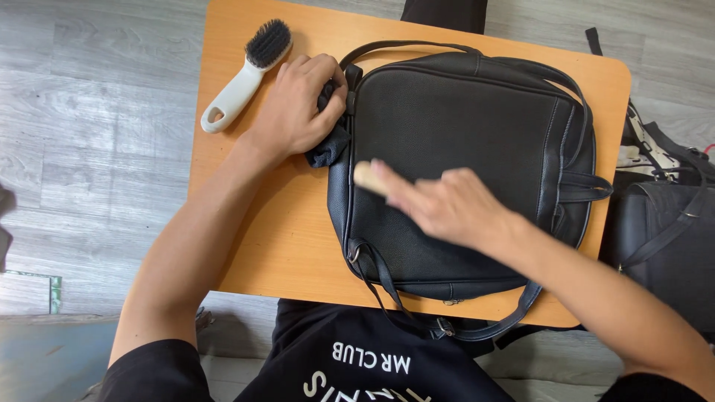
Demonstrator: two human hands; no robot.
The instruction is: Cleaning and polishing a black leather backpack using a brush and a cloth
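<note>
Bag (pixel 477 134) fills frame centre, long axis left-right; left hand (pixel 302 104) clamps cloth (pixel 328 149) at its left edge; right hand (pixel 447 205), blurred, grips a pale tool (pixel 366 177) over it.

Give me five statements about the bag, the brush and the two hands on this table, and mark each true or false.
1. The black bag lies flat on the orange table. True.
2. The left hand holds the white-handled brush. False: the brush lies untouched on the table beside that hand, which grips a dark cloth at the bag's edge.
3. The right hand is over the bag, blurred, with a small light-coloured object at its fingertips. True.
4. The brush has white bristles. False: the bristles are black, the handle white.
5. Another dark bag sits off the table's right side. True.
</note>
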